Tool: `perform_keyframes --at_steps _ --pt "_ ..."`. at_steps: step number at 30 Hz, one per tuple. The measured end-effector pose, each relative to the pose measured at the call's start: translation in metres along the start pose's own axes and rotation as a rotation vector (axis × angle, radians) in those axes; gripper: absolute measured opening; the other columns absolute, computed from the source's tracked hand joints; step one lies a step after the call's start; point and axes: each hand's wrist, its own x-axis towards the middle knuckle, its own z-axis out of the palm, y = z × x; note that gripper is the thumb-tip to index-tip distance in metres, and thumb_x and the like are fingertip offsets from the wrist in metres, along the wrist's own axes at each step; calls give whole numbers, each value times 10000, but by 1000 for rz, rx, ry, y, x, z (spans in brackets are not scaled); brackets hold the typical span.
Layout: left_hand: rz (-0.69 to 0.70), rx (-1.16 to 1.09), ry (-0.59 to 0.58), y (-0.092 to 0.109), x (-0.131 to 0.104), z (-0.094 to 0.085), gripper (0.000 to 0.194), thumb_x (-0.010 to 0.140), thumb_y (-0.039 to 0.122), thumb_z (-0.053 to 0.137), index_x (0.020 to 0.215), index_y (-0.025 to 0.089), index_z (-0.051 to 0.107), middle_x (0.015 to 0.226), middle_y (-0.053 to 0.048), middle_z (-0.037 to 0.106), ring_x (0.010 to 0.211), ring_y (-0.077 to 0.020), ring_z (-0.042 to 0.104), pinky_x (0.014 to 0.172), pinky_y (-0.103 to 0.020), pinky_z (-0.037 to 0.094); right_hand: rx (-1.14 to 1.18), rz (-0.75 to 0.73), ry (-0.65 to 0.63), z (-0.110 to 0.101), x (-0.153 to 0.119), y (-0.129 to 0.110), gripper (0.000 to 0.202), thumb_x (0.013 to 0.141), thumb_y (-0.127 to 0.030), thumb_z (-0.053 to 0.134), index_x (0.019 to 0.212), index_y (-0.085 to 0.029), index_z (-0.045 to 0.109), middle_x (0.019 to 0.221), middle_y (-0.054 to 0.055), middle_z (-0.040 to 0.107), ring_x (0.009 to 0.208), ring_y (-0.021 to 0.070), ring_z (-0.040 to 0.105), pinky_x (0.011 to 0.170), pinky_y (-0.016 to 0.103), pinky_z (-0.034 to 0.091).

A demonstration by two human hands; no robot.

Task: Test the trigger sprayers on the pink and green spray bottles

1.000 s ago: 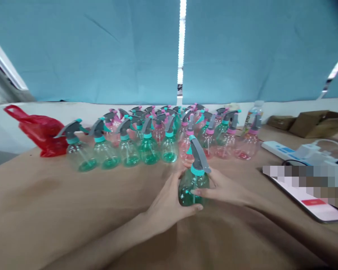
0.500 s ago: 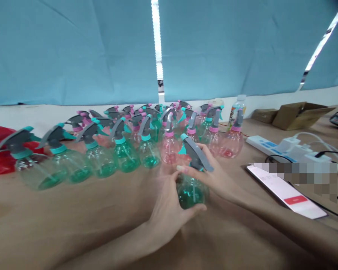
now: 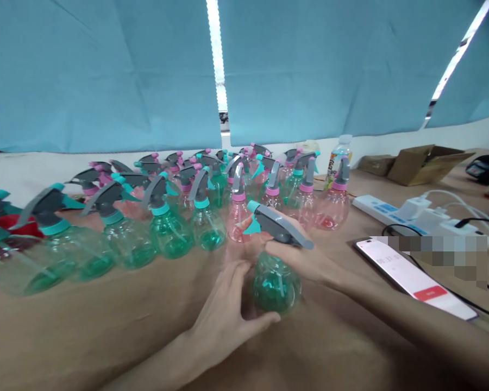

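Observation:
In front of me is a round spray bottle [image 3: 277,288] of clear green plastic, with a grey and turquoise spray head [image 3: 279,224]; it leans slightly. My right hand [image 3: 305,259] is closed around its neck, just below the trigger. To the left of the bottle's body, my left hand [image 3: 218,317] is open, thumb and fingers spread in a C shape. Its thumb reaches past the bottle's lower edge; whether it touches, I cannot tell. The nearest standing bottles are a green spray bottle [image 3: 209,231] and a pink spray bottle [image 3: 235,209].
Several green and pink spray bottles stand in rows across the wooden table [image 3: 118,331]. At right lie a phone [image 3: 415,277], a power strip [image 3: 387,209] with plugs and cables, and an open cardboard box [image 3: 427,165]. A labelled drink bottle [image 3: 343,146] stands behind.
The view has shifted, and the rows at left look nearer. My left hand has opened a little away from the bottle, whose head now tilts more; my right hand keeps its hold.

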Motion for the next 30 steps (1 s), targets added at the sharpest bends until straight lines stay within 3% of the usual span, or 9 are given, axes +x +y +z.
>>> perform_keyframes --at_steps 4,9,16,20,25,30 --pt "57 185 -117 -14 -4 -15 644 828 470 639 1357 241 352 1396 -125 431 1285 -341 396 1037 -536 342 45 1 -47 -2 4 3 240 651 -43 485 800 -230 503 620 -86 372 512 78 295 448 214 277" --pt "40 323 -225 -21 -5 -17 688 836 500 604 1391 167 369 1479 -165 343 1350 -370 302 1061 -566 290 85 -18 -83 -1 6 5 192 648 -41 482 710 -223 479 656 -76 407 505 71 297 439 217 267" --pt "35 369 -250 -21 -4 -14 781 836 520 592 1434 101 317 1507 -195 275 1378 -373 236 1074 -562 269 57 -20 -64 0 7 5 77 814 -243 599 806 -229 524 657 -68 425 546 84 373 500 239 316" --pt "50 354 -215 -22 -5 -14 761 839 504 598 1450 165 296 1512 -166 281 1374 -364 255 1066 -562 283 -30 -4 -75 -2 5 -1 226 872 -333 548 712 -221 434 644 -61 380 582 96 350 536 259 314" --pt "60 338 -204 -25 -7 -12 760 833 502 607 1449 176 304 1508 -170 288 1364 -378 272 1051 -577 299 -138 22 -81 -5 3 -10 308 874 -333 541 640 -221 374 615 -62 332 565 95 329 518 256 301" --pt "72 324 -175 -28 -8 -11 758 830 516 610 1449 197 313 1497 -161 316 1350 -391 295 1038 -591 314 2 43 -76 -3 6 -12 142 828 -275 596 732 -234 499 635 -62 483 564 94 473 525 231 405"
